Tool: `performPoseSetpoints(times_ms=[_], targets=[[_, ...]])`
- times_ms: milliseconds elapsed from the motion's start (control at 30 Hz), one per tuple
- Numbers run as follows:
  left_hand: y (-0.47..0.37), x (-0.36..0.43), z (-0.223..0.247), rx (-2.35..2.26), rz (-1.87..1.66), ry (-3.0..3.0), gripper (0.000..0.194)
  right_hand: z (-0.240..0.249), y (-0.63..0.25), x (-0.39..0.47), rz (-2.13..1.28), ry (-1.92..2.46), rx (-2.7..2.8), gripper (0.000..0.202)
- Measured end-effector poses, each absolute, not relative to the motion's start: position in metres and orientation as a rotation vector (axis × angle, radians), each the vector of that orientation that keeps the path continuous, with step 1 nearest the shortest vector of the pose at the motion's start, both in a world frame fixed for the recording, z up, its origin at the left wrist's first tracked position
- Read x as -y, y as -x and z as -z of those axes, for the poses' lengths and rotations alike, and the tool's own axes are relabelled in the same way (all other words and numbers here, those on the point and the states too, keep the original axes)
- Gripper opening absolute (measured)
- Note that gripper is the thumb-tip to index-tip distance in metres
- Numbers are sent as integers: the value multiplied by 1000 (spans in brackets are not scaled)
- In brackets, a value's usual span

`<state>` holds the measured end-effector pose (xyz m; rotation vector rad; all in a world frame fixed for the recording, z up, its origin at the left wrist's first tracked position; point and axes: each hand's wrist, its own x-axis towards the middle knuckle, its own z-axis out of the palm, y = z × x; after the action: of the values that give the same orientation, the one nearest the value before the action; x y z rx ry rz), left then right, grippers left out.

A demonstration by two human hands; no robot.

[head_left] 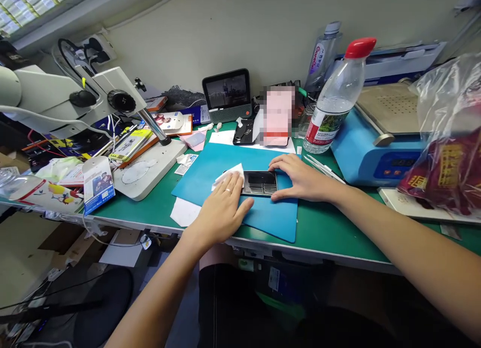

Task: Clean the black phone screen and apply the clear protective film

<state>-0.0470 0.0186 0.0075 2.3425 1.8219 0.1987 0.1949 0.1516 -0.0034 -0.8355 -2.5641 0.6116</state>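
A smartphone (259, 183) with a dark, shiny face lies flat on a blue work mat (276, 219). My left hand (224, 205) presses a folded white tissue (236, 171) down over the phone's left end, its fingers together on top. That end of the phone is hidden beneath the tissue and fingers. At the right end, my right hand (296, 178) grips the phone's edges between thumb and fingers. Streaky reflections show on the uncovered part of the phone.
A microscope stand (150, 170) is at left, with boxes near it. Behind the mat are a small display (227, 93) and a pink phone (278, 112). A red-capped bottle (330, 107), pens (325, 168) and a blue heating plate machine (361, 160) stand right. White paper (184, 212) pokes out under the mat.
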Motion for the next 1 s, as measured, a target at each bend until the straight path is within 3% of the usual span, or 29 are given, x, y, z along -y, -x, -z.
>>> performPoseSetpoints(times_ms=[267,700,1000], targets=[[59,17,-11,-1897,-141,-2276,71,0,-196,-150,-657,848,2568,86],[23,-38,-9,-1836,-191,-2358,71,6,-195,-156,-646,735,2518,85],[57,-26,-13,-1901,-111,-2335,61,4,-194,-152,-688,767,2502,88]])
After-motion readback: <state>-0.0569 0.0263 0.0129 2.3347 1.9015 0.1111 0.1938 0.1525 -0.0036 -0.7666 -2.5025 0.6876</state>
